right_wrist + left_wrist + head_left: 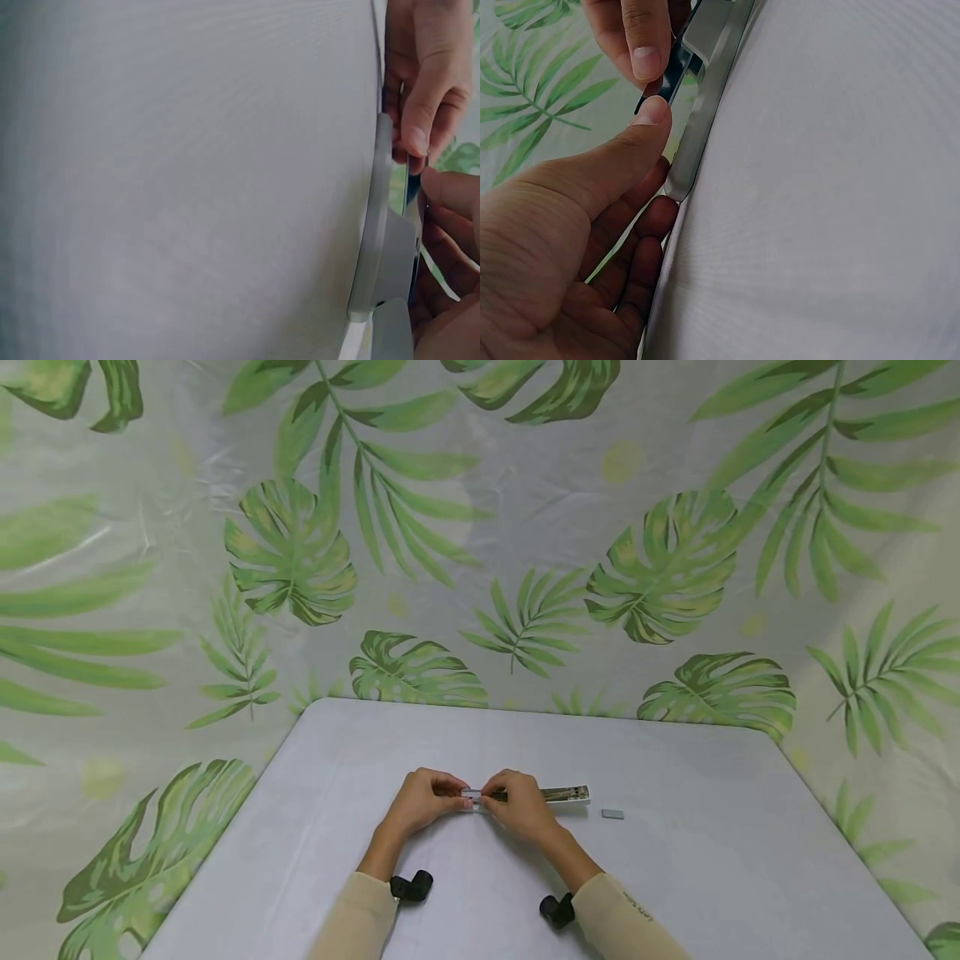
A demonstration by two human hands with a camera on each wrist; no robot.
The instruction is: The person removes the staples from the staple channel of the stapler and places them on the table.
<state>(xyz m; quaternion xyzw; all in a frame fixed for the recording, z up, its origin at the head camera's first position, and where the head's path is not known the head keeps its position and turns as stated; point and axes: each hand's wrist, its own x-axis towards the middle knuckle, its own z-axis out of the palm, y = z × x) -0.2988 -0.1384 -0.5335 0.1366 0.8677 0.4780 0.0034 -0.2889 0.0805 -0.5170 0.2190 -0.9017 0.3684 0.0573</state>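
A light grey stapler (567,796), opened out long, lies across the middle of the table, its metal inner parts showing at the right end. My left hand (422,797) pinches its left end; in the left wrist view the thumb (654,112) lies on the tip of the dark metal channel, above the grey body (709,105). Close beside it, my right hand (520,806) pinches the same channel, thumb and fingertips on the metal. In the right wrist view both hands meet at the channel (415,196). The fingers cover what lies inside it.
A small grey strip of staples (612,814) lies on the table right of the stapler. The white-covered table (705,860) reaches back to a leaf-patterned curtain (540,510). Each wrist carries a black camera (412,886).
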